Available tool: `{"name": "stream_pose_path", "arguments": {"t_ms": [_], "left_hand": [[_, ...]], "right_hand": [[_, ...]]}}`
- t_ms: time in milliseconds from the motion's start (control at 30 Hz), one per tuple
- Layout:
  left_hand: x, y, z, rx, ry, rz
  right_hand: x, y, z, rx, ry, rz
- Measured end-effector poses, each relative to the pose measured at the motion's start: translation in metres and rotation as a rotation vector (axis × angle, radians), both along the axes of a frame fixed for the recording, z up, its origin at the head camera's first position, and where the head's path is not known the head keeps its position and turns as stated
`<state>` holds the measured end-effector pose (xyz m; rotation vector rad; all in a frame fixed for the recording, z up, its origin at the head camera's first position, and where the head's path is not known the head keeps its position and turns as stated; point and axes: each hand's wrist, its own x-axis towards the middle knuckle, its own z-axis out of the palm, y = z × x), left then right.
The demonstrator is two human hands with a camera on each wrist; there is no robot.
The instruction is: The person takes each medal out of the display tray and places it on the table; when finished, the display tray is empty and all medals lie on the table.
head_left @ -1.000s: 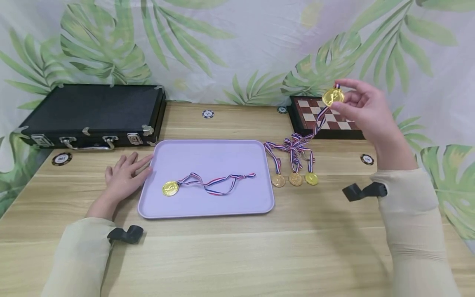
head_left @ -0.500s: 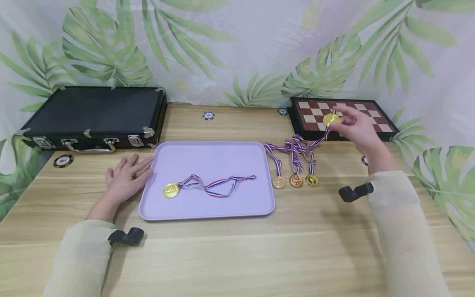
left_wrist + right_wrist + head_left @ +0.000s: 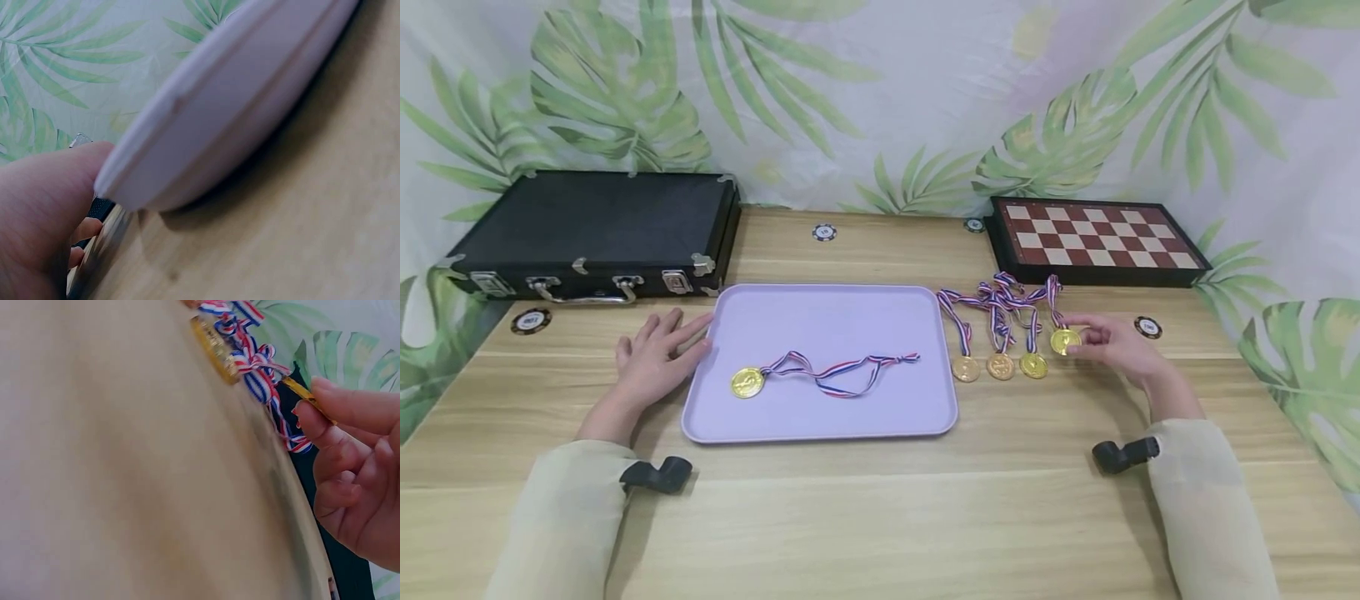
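Observation:
My right hand (image 3: pixel 1112 348) pinches a gold medal (image 3: pixel 1064 341) just above the table, at the right end of a row of three gold medals (image 3: pixel 1000 367) with tangled striped ribbons (image 3: pixel 1000 298). In the right wrist view my fingertips (image 3: pixel 325 415) grip the medal's edge (image 3: pixel 303 394). One more gold medal (image 3: pixel 747 382) with its ribbon (image 3: pixel 842 371) lies on the lilac tray (image 3: pixel 820 321). My left hand (image 3: pixel 655 354) lies flat on the table, fingers touching the tray's left rim (image 3: pixel 206 125).
A black case (image 3: pixel 587 229) stands at the back left and a chessboard (image 3: pixel 1093 237) at the back right. Poker chips (image 3: pixel 531 320) lie scattered on the wooden table, one (image 3: pixel 1147 327) just beyond my right hand.
My right hand has come down from high over the chessboard to the table, bringing the medal beside the row of three. The left hand has stayed in place.

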<state>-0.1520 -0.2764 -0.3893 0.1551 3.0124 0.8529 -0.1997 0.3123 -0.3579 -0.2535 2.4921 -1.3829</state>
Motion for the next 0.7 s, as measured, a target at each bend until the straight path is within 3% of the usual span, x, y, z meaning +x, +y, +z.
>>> {"name": "stream_pose_path", "arguments": {"t_ms": [233,500,700], "left_hand": [[0.001,0.001,-0.001,0.003,0.007,0.004],[0.000,0.001,0.000,-0.009,0.006,0.000],[0.000,0.001,0.000,-0.014,0.004,0.000]], "right_hand": [[0.009,0.001,-0.010,0.059,-0.025,0.016],[0.017,0.002,-0.012,0.178,0.078,0.072],[0.015,0.003,-0.014,0.229,0.087,0.131]]}}
